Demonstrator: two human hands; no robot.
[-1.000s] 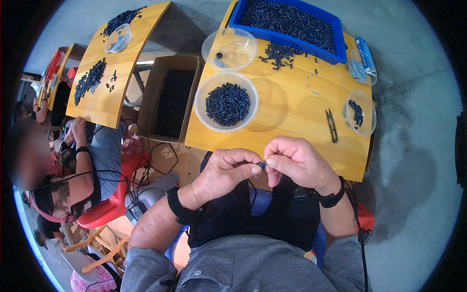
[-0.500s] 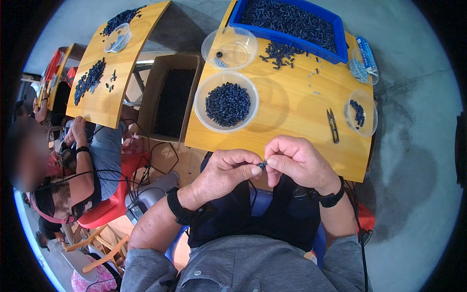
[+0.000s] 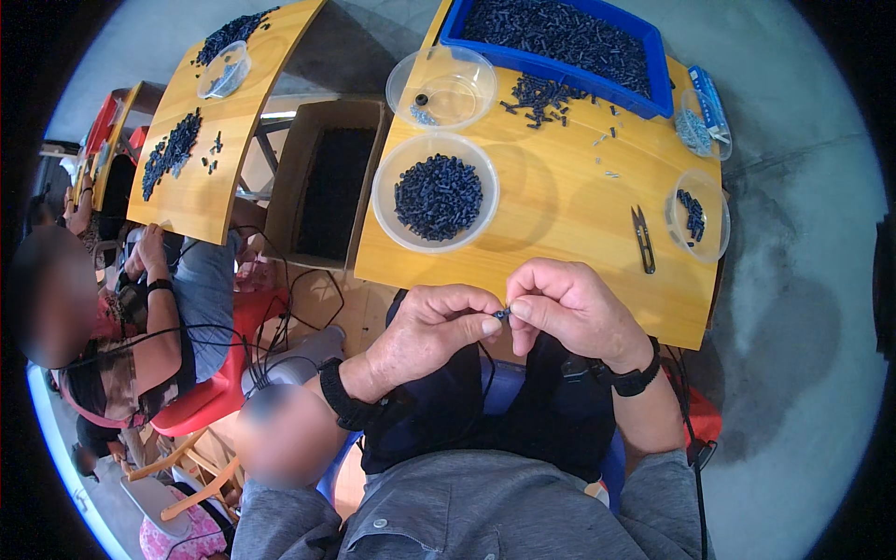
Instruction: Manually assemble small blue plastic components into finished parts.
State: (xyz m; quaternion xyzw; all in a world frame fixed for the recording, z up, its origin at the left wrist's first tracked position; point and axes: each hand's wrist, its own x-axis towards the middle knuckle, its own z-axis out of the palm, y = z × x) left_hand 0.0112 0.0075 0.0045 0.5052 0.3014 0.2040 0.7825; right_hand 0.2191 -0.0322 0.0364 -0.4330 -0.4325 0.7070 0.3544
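Observation:
Just off the table's near edge, my left hand [image 3: 439, 327] pinches a small dark part [image 3: 502, 315] between thumb and forefinger. My right hand [image 3: 569, 313] meets it there, its thumb and forefinger closed at the part's other end. The fingertips cover most of the piece, so its exact kind cannot be made out. Beyond my left hand stands a clear round tub [image 3: 437, 192] of many short dark cylindrical parts. A pair of thread snips [image 3: 643, 241] lies on the wooden table [image 3: 551, 219], past my right hand.
A blue tray [image 3: 569, 56] of dark parts sits at the far edge, with a loose pile [image 3: 539, 100] before it. Clear containers [image 3: 443, 86] hold small pieces. A cardboard box [image 3: 322, 187] stands left of the table. Another person [image 3: 140, 308] sits at the left; cables hang between us.
My hands stay almost in place, still pinched together on the small dark part. The view has shifted very slightly over the table.

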